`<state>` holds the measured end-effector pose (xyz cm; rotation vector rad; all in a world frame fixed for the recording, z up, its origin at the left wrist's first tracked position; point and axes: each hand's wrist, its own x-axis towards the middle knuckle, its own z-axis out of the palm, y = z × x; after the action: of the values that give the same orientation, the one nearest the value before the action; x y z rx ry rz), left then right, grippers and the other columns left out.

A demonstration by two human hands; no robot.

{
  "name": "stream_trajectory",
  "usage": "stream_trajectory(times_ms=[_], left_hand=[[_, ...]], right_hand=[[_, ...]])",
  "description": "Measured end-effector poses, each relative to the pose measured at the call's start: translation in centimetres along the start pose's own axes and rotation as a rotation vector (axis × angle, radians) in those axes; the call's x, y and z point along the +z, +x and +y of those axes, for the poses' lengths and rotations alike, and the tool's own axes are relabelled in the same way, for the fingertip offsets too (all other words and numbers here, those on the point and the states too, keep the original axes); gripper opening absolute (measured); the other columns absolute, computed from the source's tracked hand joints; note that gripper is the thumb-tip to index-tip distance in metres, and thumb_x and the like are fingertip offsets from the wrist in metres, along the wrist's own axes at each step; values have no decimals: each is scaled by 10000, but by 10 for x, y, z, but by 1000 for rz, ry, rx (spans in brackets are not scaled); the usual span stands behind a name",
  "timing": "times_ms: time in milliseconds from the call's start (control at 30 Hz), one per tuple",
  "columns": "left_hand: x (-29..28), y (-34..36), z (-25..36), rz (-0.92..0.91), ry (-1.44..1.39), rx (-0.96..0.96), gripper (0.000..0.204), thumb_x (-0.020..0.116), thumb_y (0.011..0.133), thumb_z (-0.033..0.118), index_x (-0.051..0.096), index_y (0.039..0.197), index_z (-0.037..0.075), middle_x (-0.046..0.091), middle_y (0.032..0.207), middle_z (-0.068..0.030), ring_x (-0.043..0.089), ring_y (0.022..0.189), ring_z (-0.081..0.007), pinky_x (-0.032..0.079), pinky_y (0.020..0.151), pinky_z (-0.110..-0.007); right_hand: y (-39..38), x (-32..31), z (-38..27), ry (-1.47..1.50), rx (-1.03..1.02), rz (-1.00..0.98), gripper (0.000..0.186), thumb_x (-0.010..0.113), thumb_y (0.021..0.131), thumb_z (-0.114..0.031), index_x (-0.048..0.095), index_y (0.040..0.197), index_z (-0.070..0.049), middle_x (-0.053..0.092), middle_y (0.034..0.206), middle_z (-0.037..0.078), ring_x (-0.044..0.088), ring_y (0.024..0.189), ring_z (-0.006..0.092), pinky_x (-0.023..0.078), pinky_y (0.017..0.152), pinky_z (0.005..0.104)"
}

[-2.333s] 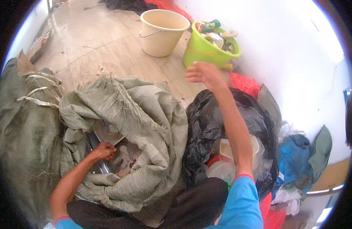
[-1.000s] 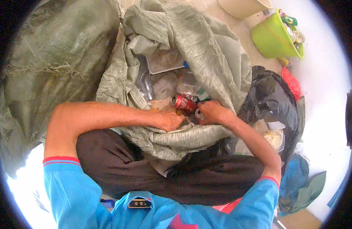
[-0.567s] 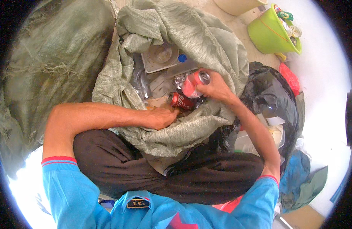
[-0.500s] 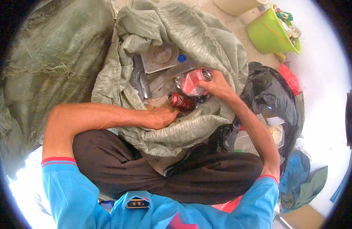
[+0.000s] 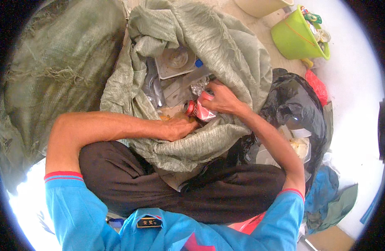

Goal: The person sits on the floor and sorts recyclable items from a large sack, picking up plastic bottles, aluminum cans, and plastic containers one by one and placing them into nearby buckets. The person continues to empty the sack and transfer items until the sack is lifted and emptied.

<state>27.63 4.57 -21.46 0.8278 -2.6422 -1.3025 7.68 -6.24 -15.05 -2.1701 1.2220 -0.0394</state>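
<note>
Sack (image 5: 238, 46), grey-green and woven, stood open in front of your folded legs (image 5: 125, 180), its rim rolled outward in thick folds. Your right hand (image 5: 222, 99) was inside the mouth, toward the right side, with the fingers closed around a dented can (image 5: 206, 112); this can was red with pale, crumpled patches and was held at a tilt. A second can (image 5: 189, 108), also red, lay just to the left of the dented can and was partly hidden behind it; whether the two touched could not be determined. Your left hand (image 5: 180, 127) was lowered just inside the near rim, close to the second can; its fingertips were hidden, so whether they were spread or gripping anything could not be determined. Beyond your hands, the sack also contained a clear tray (image 5: 175, 67), a blue cap (image 5: 198, 63) at its right end, and a clear plastic container (image 5: 154, 85) along the left wall. To your right, a black bag (image 5: 290, 96) held food tubs (image 5: 301, 146). Farther out, a green bucket (image 5: 290, 39) was loaded with drink cans (image 5: 312, 17), and a cream bucket (image 5: 263, 6) stood near it, cut off by the upper edge of the view.
</note>
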Motion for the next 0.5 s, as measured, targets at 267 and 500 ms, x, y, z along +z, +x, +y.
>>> stream_trajectory(times_ms=[267, 500], left_hand=[[-39, 5, 16, -255, -204, -170, 526, 587, 827, 289, 458, 1280, 56, 589, 1130, -207, 588, 1032, -376, 471, 885, -474], [-39, 5, -1, -88, -459, -475, 547, 704, 699, 357, 644, 1121, 15, 673, 1032, -197, 646, 975, -294, 495, 870, -372]], right_hand=[[62, 24, 22, -65, 219, -230, 392, 699, 624, -312, 689, 790, 43, 647, 783, 286, 666, 761, 353, 524, 691, 405], [65, 7, 19, 307, 300, -121, 507, 689, 649, -337, 658, 967, 57, 671, 902, 176, 641, 833, 261, 499, 762, 353]])
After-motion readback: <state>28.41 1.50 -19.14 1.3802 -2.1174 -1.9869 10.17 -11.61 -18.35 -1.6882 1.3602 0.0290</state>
